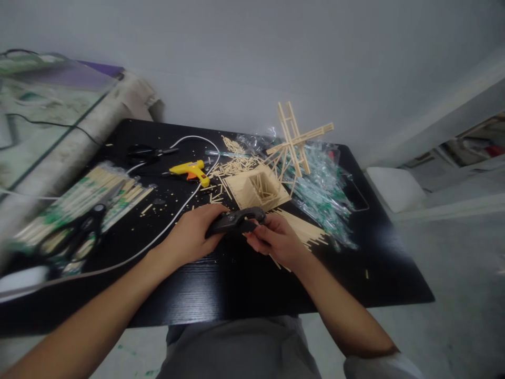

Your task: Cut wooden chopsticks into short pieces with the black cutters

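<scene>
My left hand (194,231) is closed round the handles of a black cutting tool (236,221) held just above the black table (221,289). My right hand (276,239) curls under the tool's head, its fingers pinched at the jaws and holding thin wooden sticks (276,260) that poke out below the palm. Right behind the hands sits a square box built of sticks (258,189). A stick windmill frame (294,139) rises behind the box.
A yellow glue gun (191,171) with a white cord (173,221) lies left of the box. Black scissors (84,226) rest on packs of sticks (90,197) at the left. Clear green wrappers (323,195) pile at the right. Loose sticks (231,163) are scattered about.
</scene>
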`<state>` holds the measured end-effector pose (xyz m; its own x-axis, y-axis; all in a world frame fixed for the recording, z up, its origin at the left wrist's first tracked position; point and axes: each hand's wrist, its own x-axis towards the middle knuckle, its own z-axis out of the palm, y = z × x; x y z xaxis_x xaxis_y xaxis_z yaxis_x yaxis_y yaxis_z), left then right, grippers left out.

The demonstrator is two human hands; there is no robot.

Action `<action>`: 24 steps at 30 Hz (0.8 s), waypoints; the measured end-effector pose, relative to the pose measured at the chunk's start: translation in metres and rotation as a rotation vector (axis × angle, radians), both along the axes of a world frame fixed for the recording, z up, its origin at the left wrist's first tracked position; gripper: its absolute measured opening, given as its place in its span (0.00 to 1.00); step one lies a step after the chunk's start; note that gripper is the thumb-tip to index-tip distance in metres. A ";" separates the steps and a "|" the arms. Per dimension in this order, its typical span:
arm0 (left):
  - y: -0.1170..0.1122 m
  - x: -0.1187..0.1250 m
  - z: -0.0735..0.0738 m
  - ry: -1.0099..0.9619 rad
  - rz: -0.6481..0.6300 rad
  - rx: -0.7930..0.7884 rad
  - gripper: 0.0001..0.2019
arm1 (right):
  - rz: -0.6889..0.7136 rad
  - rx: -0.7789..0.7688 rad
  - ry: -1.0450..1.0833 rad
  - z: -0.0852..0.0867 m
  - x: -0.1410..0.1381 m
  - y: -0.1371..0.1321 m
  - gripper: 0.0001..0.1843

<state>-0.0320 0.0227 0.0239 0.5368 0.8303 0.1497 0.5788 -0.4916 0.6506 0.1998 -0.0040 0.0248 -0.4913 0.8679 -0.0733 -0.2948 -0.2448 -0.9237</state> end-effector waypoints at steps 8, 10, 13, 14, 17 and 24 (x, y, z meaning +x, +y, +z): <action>-0.002 0.001 0.004 0.104 0.030 -0.041 0.04 | 0.000 -0.035 0.023 -0.002 0.000 -0.002 0.20; -0.003 0.001 0.006 0.125 0.028 -0.047 0.02 | -0.014 -0.055 0.016 -0.004 0.000 -0.002 0.20; -0.003 0.001 0.008 0.137 0.021 -0.061 0.01 | -0.028 -0.079 0.007 -0.006 0.000 -0.002 0.20; -0.003 0.001 0.008 0.138 0.021 -0.068 0.01 | -0.029 -0.085 0.008 -0.006 0.000 -0.002 0.20; -0.003 0.001 0.008 0.145 0.023 -0.085 0.01 | -0.035 -0.100 0.032 -0.006 0.000 -0.001 0.20; -0.004 0.001 0.007 0.161 0.033 -0.100 0.02 | -0.044 -0.120 0.074 -0.004 -0.001 -0.002 0.18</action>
